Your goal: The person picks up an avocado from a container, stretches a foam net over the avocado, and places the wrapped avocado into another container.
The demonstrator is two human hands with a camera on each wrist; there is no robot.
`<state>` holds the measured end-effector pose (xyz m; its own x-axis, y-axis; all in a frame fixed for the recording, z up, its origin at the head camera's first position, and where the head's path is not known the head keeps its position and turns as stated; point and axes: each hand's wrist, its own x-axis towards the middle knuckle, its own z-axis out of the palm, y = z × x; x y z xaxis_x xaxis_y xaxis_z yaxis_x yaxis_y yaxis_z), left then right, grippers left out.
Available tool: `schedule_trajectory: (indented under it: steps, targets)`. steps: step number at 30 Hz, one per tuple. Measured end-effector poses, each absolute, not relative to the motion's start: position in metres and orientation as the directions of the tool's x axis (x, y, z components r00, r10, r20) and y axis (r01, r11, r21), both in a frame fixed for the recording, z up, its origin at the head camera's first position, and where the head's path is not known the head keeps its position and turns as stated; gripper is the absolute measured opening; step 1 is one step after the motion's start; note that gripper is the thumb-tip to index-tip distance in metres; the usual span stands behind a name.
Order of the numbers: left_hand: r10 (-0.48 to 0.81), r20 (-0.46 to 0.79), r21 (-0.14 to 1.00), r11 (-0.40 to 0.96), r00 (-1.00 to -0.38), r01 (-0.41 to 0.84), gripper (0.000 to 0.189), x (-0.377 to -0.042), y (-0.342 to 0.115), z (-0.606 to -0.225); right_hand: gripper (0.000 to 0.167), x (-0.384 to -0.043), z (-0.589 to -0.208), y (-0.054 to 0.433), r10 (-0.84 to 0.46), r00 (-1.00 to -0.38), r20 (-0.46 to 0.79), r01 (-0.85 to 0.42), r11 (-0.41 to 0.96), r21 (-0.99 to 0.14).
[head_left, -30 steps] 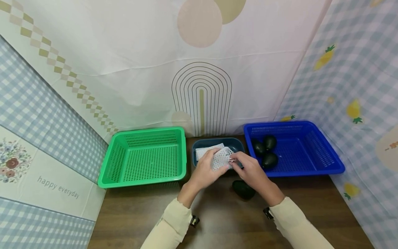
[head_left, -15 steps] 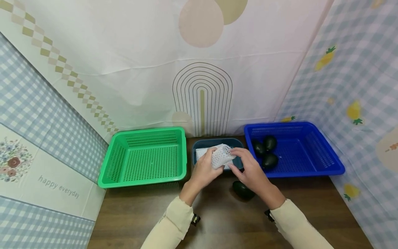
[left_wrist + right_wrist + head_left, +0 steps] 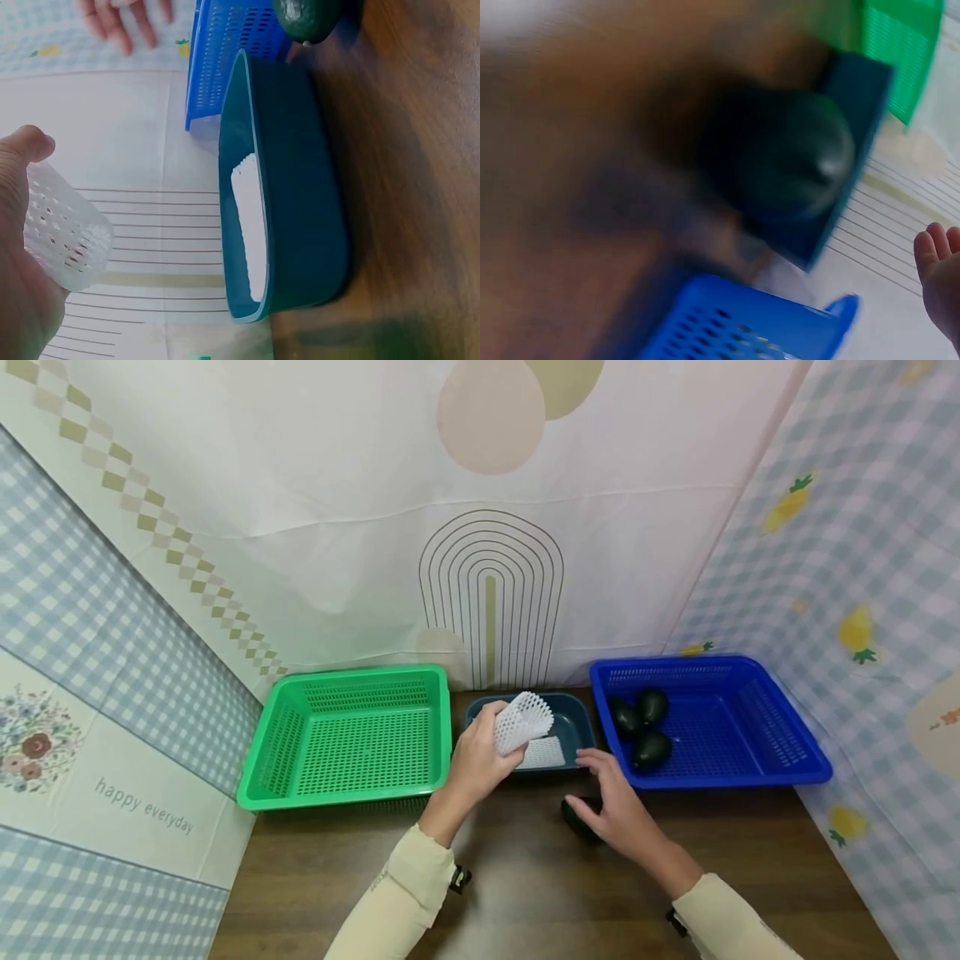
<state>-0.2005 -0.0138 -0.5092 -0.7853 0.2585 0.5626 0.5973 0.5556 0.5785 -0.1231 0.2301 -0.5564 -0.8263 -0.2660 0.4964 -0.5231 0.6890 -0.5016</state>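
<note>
My left hand (image 3: 474,762) grips a white foam net sleeve (image 3: 523,722) above the small teal tray (image 3: 584,727). The sleeve's mouth is spread and tilts up to the right. In the left wrist view, the thumb presses on the foam net (image 3: 66,232). Over a dark green avocado (image 3: 576,823) on the table hovers my right hand (image 3: 626,814), fingers apart and holding nothing; it partly hides the fruit. The right wrist view shows this avocado (image 3: 780,154) large and blurred. Another flat foam net sleeve (image 3: 543,752) lies in the tray.
Left of the tray stands a green basket (image 3: 442,735), with nothing seen in it. A blue basket (image 3: 813,768) on the right holds several avocados (image 3: 652,749) at its left end. A patterned cloth (image 3: 360,568) hangs behind the wooden table (image 3: 525,877).
The right hand has let go of the foam net sleeve and moved down and right to the loose avocado. The left hand has shifted slightly left, still holding the sleeve, which is now opened wider.
</note>
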Motion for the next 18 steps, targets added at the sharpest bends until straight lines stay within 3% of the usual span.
schedule_trajectory:
  steps: [7,18]
  targets:
    - [0.272,0.612,0.514,0.577,-0.743,0.635,0.067,-0.206,-0.018,-0.504,0.079,-0.107,-0.587,0.237,-0.290,-0.896,0.336,-0.429,0.760,-0.487]
    - [0.339,0.661,0.343,0.656,-0.669,0.672,0.066,-0.213,-0.028,-0.501,0.085,-0.108,-0.618,0.258,-0.225,-0.972,0.067,-0.225,0.813,-0.537]
